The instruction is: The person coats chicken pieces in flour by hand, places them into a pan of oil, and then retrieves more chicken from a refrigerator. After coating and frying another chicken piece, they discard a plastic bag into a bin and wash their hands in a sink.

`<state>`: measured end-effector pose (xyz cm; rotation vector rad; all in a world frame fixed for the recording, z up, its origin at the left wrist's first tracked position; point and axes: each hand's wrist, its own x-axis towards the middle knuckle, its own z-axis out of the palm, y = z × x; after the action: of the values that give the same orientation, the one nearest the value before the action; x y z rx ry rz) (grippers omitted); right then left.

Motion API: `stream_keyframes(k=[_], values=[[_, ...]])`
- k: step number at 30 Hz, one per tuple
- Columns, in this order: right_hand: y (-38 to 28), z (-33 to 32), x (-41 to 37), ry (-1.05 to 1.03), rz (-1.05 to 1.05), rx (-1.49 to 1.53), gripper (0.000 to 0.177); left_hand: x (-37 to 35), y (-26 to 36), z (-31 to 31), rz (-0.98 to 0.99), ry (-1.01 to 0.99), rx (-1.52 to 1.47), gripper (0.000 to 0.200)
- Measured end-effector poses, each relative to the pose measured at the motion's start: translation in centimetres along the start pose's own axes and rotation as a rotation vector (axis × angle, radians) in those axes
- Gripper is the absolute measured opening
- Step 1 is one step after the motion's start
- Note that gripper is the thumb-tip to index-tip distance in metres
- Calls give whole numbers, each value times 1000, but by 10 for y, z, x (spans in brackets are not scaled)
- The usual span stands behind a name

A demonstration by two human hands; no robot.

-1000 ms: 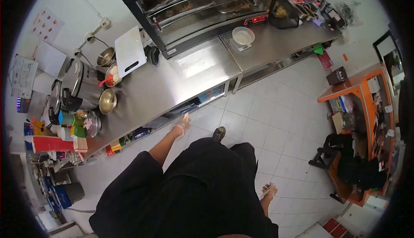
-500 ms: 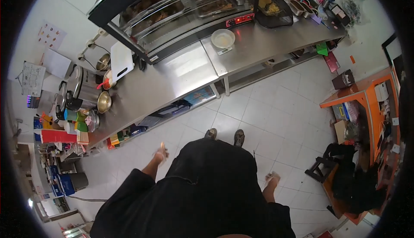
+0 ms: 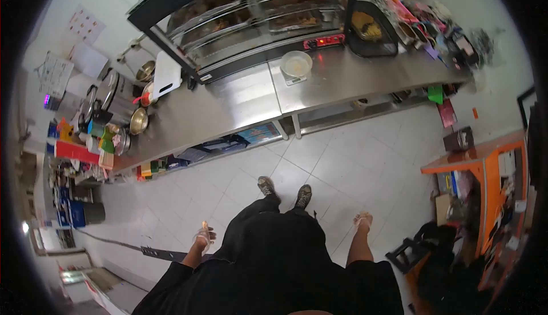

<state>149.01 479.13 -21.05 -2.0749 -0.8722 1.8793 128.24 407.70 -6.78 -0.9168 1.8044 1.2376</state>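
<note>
My left hand (image 3: pixel 204 235) hangs beside my body at the lower left, in a clear plastic glove. Its fingers are apart and I see nothing held in it. On the other side, my right hand (image 3: pixel 362 219) is held out over the floor, gloved the same way. Its fingers are loosely bent and no object shows in them. Both hands are well away from the steel counter (image 3: pixel 228 101). On that counter a pale bowl (image 3: pixel 296 63) sits on a small kitchen scale (image 3: pixel 295 80), in front of a glass display warmer (image 3: pixel 251 23) with trays of food.
A black tray of yellow food (image 3: pixel 371 29) stands right of the warmer. Left along the counter are a white cutting board (image 3: pixel 166 75), a metal bowl (image 3: pixel 138 121) and a large pressure cooker (image 3: pixel 117 95). An orange shelf (image 3: pixel 485 163) and a black stool (image 3: pixel 406 255) stand at right.
My view has turned and shifted a little. My feet have stepped, and my right hand has moved forward while my left hand has dropped back nearer my body.
</note>
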Motion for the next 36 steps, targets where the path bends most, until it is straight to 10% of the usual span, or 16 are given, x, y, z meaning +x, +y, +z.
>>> stream_keyframes(k=[1, 4, 7, 13, 22, 36], values=[[-6, 8, 1, -70, 24, 45, 11, -7, -11, 3, -22, 24, -27, 71], [109, 0, 186, -381, -899, -452, 14, -39, -35, 11, 1, 120, -129, 70], [24, 57, 34, -329, 153, 108, 19, -42, -75, 10, -38, 211, -270, 69], [14, 136, -20, -398, -155, -665, 14, -54, -235, 22, -111, 237, -526, 72], [29, 238, -123, -464, -524, -914, 14, -87, -384, 19, -380, 270, -767, 64], [243, 286, -292, -484, -537, -1394, 15, -20, -483, -194, -346, 285, -1109, 62]])
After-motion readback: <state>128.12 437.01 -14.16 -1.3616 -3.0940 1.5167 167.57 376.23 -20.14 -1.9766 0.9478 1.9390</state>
